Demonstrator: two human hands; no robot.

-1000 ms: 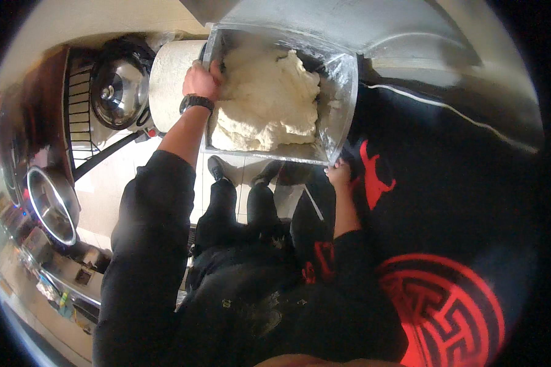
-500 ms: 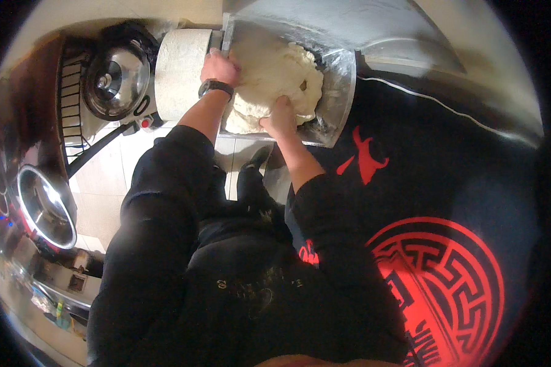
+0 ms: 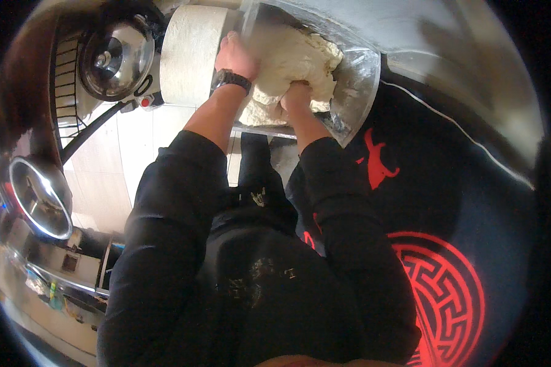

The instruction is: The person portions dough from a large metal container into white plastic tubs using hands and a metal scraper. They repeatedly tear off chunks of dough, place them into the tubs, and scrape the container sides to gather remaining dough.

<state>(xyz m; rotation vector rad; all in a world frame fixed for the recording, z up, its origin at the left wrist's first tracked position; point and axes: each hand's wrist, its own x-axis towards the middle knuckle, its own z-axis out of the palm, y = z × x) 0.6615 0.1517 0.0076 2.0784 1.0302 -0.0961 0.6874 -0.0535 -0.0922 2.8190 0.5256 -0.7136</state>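
Observation:
A large pale mass of dough [image 3: 288, 55] fills much of a floured metal trough [image 3: 358, 76]. My right hand [image 3: 297, 98] is sunk into the near part of the dough, curled, with its fingertips buried. At the trough's left wall, my left hand [image 3: 236, 59], wearing a dark watch [image 3: 231, 79] at the wrist, is closed over the rim beside the dough. Its fingertips are partly hidden. Smeared glare blurs the dough's far left part.
Left of the trough stands a whitish rounded housing [image 3: 193, 55]. Beyond it are a pan with a glass lid [image 3: 117, 64] and a steel bowl [image 3: 41, 197]. A dark cloth with red patterns [image 3: 434, 202] hangs at the right, with a white cable [image 3: 456, 125] running along it.
My right hand has gone from the dough's near edge to deeper in it, and the dough there has folded inward. The whole view has shifted. My left hand stays at the rim.

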